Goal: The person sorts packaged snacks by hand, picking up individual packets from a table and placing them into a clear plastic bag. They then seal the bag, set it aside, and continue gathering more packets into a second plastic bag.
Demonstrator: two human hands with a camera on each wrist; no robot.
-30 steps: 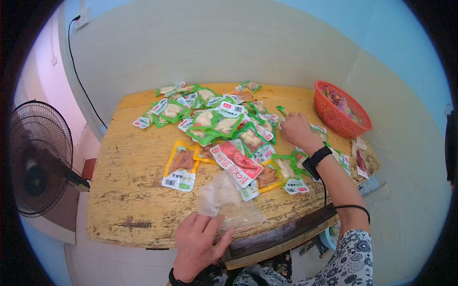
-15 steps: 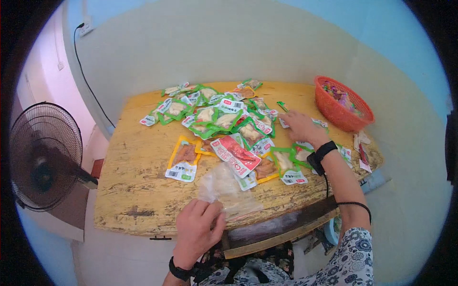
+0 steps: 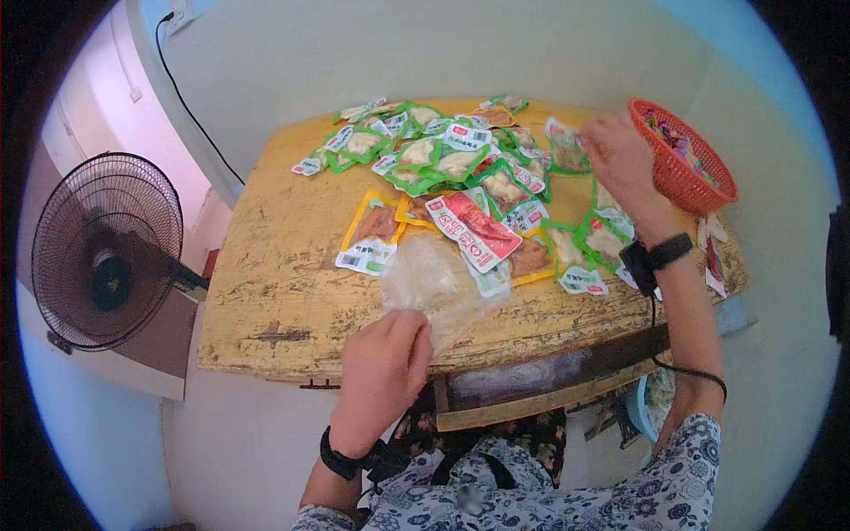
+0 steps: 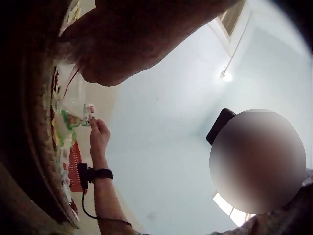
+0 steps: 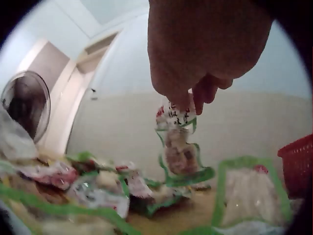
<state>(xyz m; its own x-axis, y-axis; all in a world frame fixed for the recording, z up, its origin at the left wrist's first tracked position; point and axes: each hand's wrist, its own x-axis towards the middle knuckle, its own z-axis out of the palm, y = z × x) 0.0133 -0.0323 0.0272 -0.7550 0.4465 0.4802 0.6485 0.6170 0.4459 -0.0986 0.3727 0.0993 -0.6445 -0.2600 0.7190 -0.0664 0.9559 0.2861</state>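
My right hand [image 3: 622, 164] pinches a green-edged snack packet [image 3: 567, 147] by its white printed end, at the far right of the table. In the right wrist view the packet [image 5: 181, 155] hangs upright from the fingertips, above other packets. At the front edge, my left hand [image 3: 387, 367] grips the near end of a clear plastic bag [image 3: 434, 288] with curled fingers. The bag lies toward a red-and-white packet [image 3: 474, 232] and a yellow-edged packet [image 3: 370, 232]. A pile of green-edged packets [image 3: 456, 164] covers the table's back middle.
An orange-red basket [image 3: 686, 168] of small colourful wrapped pieces stands at the back right of the worn yellow table [image 3: 266, 283]. Several green-edged packets [image 3: 605, 241] lie below the right hand. A black fan [image 3: 108, 252] stands at the left, and a wall rises behind the table.
The right hand has picked up a green-edged packet from the right side of the table and raised it. Left-hand fingers have curled in more at the bag's end. The head view has shifted.
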